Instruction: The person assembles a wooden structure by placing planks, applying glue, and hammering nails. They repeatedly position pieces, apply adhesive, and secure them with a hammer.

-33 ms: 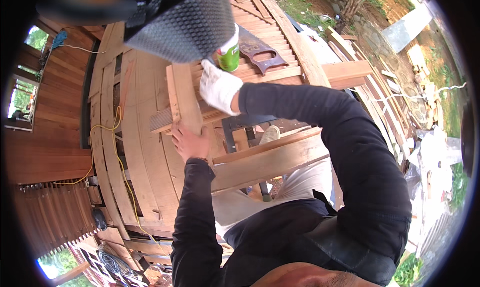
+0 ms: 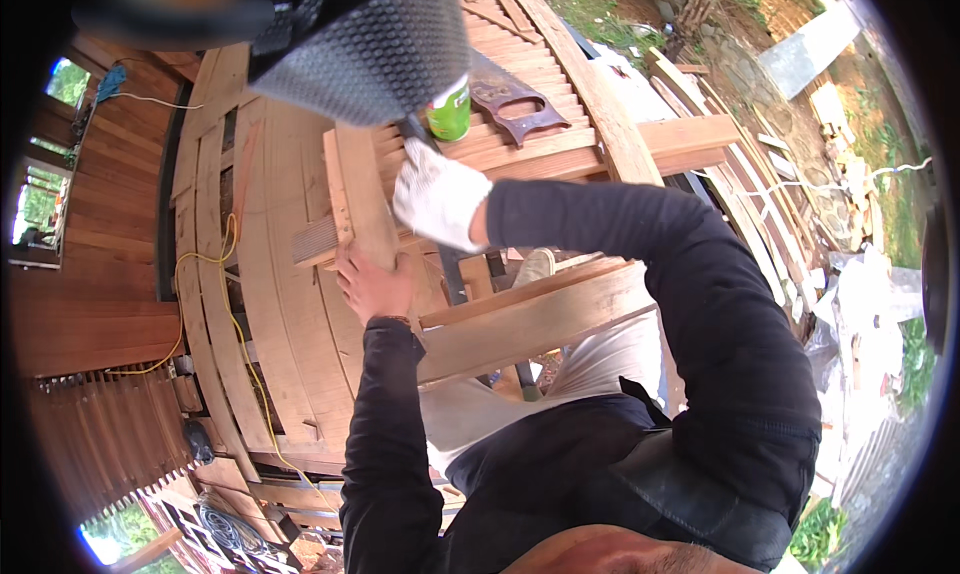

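Note:
My left hand (image 2: 378,286), bare, grips the near end of a short wooden block (image 2: 370,189), its fingers pressed over the wood. Small dark dots run along the block's narrow side. The block lies across a grooved board (image 2: 316,242). My right hand (image 2: 440,196), in a white glove, is closed beside the block. From its top pokes the dark end of a tool (image 2: 411,128); the rest is hidden, so its kind cannot be told. Just beyond the glove stands a green can (image 2: 449,116), and right of it lies a handsaw (image 2: 520,109) with a brown handle.
A textured dark grey object (image 2: 370,54) blocks part of the upper view. Wide planks (image 2: 290,304) with gaps lie to the left, crossed by a yellow cord (image 2: 236,304). A thick beam (image 2: 530,324) spans in front of my legs. Loose lumber (image 2: 740,199) lies at the right.
My gloved right hand has dropped slightly toward me, and the dark tool end now shows above it. The view has shifted a little; my left hand keeps its grip on the block.

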Motion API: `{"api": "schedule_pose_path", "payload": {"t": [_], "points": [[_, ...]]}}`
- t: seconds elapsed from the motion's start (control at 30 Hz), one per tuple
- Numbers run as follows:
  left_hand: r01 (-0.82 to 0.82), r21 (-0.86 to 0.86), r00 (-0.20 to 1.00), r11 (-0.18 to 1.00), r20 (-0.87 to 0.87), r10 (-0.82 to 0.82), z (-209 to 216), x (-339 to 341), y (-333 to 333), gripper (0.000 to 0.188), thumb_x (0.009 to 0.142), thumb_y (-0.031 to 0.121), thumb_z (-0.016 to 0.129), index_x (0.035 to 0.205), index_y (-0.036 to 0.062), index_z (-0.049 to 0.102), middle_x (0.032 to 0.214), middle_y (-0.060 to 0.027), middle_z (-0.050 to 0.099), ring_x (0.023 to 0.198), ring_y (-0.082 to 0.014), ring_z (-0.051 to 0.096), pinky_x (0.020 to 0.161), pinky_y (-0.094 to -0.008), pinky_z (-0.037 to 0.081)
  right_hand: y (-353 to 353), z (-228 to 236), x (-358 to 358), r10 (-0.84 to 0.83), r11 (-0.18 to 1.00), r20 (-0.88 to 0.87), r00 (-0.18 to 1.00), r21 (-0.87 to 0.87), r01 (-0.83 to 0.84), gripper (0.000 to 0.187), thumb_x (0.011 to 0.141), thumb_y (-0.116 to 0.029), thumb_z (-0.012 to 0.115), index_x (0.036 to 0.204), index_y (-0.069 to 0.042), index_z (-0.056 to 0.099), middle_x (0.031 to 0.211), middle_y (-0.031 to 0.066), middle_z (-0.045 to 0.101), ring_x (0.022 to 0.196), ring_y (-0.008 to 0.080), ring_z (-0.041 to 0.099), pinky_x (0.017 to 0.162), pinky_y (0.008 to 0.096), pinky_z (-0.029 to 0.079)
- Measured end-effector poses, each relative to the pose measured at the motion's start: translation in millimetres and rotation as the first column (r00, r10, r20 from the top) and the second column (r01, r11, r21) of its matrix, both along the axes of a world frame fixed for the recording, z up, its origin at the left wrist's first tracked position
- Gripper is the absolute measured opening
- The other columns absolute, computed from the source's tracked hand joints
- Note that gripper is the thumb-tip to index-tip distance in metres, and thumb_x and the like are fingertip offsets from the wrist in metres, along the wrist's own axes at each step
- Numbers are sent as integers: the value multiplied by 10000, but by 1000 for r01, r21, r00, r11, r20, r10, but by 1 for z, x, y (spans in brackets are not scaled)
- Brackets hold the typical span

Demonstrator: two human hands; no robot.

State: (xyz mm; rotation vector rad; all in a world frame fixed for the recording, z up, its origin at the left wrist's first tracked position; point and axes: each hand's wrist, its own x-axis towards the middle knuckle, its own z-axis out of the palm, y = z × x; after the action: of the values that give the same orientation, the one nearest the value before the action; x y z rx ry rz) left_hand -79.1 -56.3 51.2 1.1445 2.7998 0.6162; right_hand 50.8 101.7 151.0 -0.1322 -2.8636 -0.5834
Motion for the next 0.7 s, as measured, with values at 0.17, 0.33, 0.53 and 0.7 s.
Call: {"api": "schedule_pose_path", "payload": {"t": [0.17, 0.33, 0.53, 0.7], "points": [[36, -8, 999, 999, -6, -36, 1, 2, 5, 804, 814, 394, 780, 1465, 57, 449, 1574, -117, 402, 1383, -418, 461, 1106, -560, 434, -74, -15, 108, 90, 805, 177, 980, -592, 33, 222, 826, -259, 724, 958, -85, 685, 907, 103, 692, 884, 308, 714, 832, 489, 525], [50, 5, 997, 999, -57, -50, -12, -7, 8, 806, 829, 405, 782, 1468, 53, 441, 1569, -146, 398, 1403, -423, 444, 1121, -553, 423, 1, 17, 163, -121, 537, 502, 857, -693, 481, 271, 829, -264, 678, 1013, -81, 757, 915, 202, 750, 918, 396, 737, 819, 496, 586], [48, 3, 998, 999, -44, -48, -11, -6, 10, 803, 829, 392, 773, 1471, 49, 436, 1565, -140, 397, 1407, -426, 437, 1114, -553, 429, 111, -11, 240, -817, 554, -134, 561, -456, 697, 548, 826, -271, 763, 1299, -31, 623, 1309, 208, 658, 1141, 418, 660, 943, 494, 550], [23, -16, 999, 1000, 28, -23, 1, -2, 13, 797, 835, 361, 771, 1485, 53, 429, 1576, -139, 402, 1411, -430, 436, 1151, -536, 405, 89, -39, 210, -936, 243, 119, 331, -462, 853, 625, 799, -314, 821, 1282, 1, 581, 1324, 253, 611, 1171, 429, 645, 981, 480, 549]]}}
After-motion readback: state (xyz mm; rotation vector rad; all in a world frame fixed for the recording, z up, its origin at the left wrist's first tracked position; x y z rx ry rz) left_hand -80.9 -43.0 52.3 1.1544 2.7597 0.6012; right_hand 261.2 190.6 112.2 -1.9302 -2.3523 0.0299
